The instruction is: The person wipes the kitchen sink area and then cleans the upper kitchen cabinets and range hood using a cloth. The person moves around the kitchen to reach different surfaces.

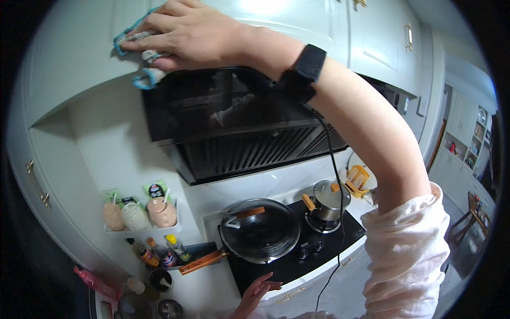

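My right hand (179,38) presses a crumpled cloth with a blue edge (148,77) against the pale cabinet door (79,52), just above the black range hood (239,119). A black band with a cable hanging from it is on the right wrist. Low in the picture, my left hand (259,293) is held with its fingers apart and nothing in it, near the front edge of the black gas hob (287,259). On the hob stand a lidded wok (261,231) and a smaller lidded pot (328,197) with a wooden handle.
The wok's wooden handle (201,263) sticks out over the counter at left. Beside it stand several sauce bottles (179,249), below a white shelf (147,233) with jars. Yellow packaging (358,177) lies right of the pot. The black cable (334,167) hangs down past the hob.
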### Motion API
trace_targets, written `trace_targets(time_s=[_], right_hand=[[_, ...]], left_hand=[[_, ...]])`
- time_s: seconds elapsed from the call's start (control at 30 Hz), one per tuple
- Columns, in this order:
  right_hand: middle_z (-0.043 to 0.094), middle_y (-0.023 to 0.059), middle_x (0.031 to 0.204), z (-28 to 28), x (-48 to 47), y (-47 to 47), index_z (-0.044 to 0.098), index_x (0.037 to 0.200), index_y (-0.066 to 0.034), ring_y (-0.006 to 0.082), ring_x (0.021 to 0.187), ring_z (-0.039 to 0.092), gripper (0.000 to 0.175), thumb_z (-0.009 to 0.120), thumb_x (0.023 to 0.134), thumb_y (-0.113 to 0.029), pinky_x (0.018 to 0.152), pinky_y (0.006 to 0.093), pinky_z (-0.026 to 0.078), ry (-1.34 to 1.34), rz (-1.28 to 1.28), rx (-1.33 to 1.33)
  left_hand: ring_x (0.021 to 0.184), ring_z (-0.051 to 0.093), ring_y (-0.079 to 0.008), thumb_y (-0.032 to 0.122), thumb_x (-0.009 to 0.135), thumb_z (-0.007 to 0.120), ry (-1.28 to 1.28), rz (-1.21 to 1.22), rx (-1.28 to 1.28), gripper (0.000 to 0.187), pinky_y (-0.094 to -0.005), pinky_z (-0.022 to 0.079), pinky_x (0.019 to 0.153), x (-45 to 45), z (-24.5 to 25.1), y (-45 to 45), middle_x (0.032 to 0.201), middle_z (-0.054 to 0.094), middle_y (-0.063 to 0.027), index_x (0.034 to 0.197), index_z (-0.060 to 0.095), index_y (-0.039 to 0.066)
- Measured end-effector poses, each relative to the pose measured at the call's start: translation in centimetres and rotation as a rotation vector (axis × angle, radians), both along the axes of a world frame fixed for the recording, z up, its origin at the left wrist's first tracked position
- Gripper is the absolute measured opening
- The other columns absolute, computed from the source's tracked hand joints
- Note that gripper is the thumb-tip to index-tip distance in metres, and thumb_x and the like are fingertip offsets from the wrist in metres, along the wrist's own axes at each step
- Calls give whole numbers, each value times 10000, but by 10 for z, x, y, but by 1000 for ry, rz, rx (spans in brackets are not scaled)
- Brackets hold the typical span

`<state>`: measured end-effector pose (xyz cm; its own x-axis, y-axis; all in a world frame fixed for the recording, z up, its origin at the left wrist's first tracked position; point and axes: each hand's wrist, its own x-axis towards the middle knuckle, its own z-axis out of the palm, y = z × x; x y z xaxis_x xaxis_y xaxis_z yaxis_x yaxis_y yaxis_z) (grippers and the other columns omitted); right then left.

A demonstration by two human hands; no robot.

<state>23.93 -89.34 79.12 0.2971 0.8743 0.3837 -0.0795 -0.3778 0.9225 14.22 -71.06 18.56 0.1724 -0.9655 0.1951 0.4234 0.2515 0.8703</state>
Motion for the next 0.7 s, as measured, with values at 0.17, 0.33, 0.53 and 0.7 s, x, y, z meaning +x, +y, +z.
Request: trace_targets(time_s=[0.17, 0.33, 0.53, 0.7], right_hand=[[625, 9, 1257, 0, -54, -64, 604, 1415, -311, 248, 1203, 559, 493, 632, 943, -450, 1057, 413, 413, -66, 35, 30], [599, 23, 1335, -8, -152, -153, 531, 1478, -304, 274, 1204, 555, 535, 615, 961, -410, 1051, 439, 424, -86, -118, 147], [519, 49, 1455, -43, -277, -248, 397, 1560, -330, 323, 1288, 508, 631, 627, 976, -257, 1131, 486, 400, -111, -331, 311], [535, 88, 1433, -69, -354, -315, 431, 1543, -268, 319, 1270, 516, 609, 585, 973, -119, 1119, 455, 424, -265, -445, 537]], left_hand=[[1139, 660, -234, 256, 1072, 547, -32, -58, 3, 535, -389, 502, 1047, -18, -4, -29, 1259, 677, -153, 1539, 385, 52], [1133, 659, -230, 193, 1080, 523, -78, -82, 108, 503, -373, 500, 1041, -47, -2, -56, 1248, 676, -153, 1536, 382, 34], [1147, 650, -221, 129, 1084, 495, -128, -133, 157, 483, -356, 507, 1030, -83, 14, -85, 1255, 660, -158, 1539, 368, 27], [1160, 644, -226, 113, 1083, 492, -87, -159, 208, 483, -368, 516, 1021, -97, 20, -96, 1271, 647, -164, 1541, 361, 28]])
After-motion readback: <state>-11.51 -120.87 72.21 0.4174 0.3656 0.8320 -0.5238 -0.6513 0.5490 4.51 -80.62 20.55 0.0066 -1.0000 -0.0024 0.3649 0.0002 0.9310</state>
